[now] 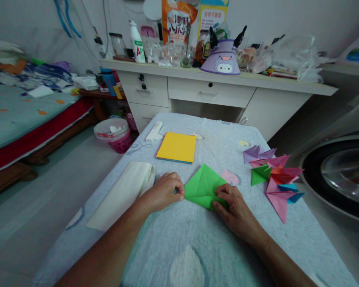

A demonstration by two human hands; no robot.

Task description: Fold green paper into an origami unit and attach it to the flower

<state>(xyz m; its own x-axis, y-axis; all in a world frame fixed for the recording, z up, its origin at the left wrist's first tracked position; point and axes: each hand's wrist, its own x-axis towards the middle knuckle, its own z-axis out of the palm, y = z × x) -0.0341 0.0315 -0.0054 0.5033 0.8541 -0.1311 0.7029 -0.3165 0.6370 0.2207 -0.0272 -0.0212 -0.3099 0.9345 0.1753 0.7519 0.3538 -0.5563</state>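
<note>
A green sheet of origami paper [202, 183] with crease lines lies on the cloth-covered table between my hands, one corner pointing away from me. My left hand [168, 189] pinches its left corner between thumb and fingertips. On the right side, my right hand [231, 205] has its thumb and curled fingers on the paper's right edge, gripping it. A stack of square paper [177, 147], yellow on top, sits beyond the green sheet. Several folded paper pieces [275, 171] in purple, pink, green, red and blue are grouped to the right.
A folded off-white cloth or paper [122, 195] lies beside my left forearm. A white oblong object [154, 132] rests near the table's far left corner. Behind stands a white cabinet [194, 89] crowded with jars and bags. A pink bin [115, 135] is on the floor at left.
</note>
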